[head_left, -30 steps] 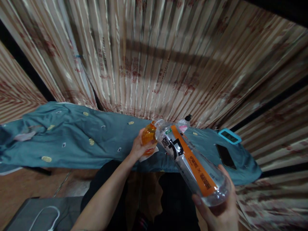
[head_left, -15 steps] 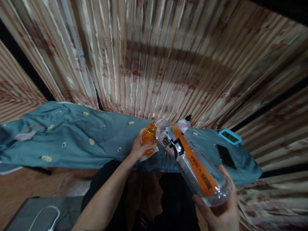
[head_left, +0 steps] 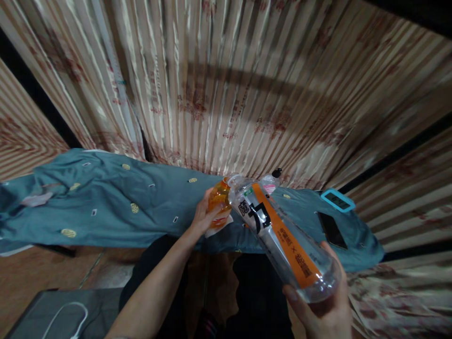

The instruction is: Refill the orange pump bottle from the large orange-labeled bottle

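Note:
Closed around an orange bottle (head_left: 219, 200), my left hand (head_left: 206, 214) keeps it upright above the cloth-covered table. A white tissue or paper (head_left: 221, 228) shows under it. My right hand (head_left: 325, 299) grips the base of a large clear plastic bottle (head_left: 282, 235) with an orange label and black characters. That bottle is tilted, its base raised toward me and its neck pointing left. Its mouth meets the top of the orange bottle. Whether liquid is flowing between them, I cannot tell.
A pump bottle (head_left: 271, 182) with a black top stands behind the clear bottle. To the right lie a blue-framed digital clock (head_left: 338, 200) and a dark phone (head_left: 332, 230) on the green cloth (head_left: 116, 202). Pleated curtains (head_left: 226, 94) hang behind. A white cable (head_left: 67, 310) lies at lower left.

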Demonstrator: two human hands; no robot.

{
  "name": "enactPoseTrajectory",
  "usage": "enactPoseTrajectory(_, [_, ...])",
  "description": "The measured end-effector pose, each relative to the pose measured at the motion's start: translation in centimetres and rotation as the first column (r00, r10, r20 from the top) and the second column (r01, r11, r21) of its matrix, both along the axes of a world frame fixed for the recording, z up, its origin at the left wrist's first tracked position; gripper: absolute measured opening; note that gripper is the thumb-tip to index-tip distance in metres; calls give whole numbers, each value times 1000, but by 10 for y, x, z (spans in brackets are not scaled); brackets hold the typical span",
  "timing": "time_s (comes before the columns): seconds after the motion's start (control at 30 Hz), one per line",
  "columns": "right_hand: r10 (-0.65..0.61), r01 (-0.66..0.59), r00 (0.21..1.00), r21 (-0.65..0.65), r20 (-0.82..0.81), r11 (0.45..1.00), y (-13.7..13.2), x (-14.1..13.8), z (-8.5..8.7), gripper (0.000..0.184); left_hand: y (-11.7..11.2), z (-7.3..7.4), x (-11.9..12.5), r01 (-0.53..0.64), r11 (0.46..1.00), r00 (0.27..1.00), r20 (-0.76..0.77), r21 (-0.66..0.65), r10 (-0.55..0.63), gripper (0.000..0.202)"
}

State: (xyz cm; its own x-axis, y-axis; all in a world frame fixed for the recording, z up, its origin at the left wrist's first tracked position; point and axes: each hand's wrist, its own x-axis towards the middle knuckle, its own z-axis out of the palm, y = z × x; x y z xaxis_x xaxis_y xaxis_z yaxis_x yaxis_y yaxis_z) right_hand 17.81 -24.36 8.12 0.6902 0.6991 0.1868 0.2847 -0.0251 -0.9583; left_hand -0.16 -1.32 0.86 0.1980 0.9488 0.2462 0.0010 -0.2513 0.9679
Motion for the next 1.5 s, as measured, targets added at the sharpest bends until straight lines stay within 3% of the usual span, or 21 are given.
enactPoseTrajectory(0.83, [-1,12,961,-37,277,999,-3,8,1,106,2,-2,1,-18,1000,999,-39,11,19,65])
enactPoseTrajectory(1.07, [6,2,981,-42,192,999,-5,9,0,109,3,-5,1,-19,1000,999,-31,4,19,69])
enactPoseTrajectory(1.5, [3,4,969,-27,246,1000,-3,4,4,106,1,0,0,-12,1000,999,-46,10,13,68])
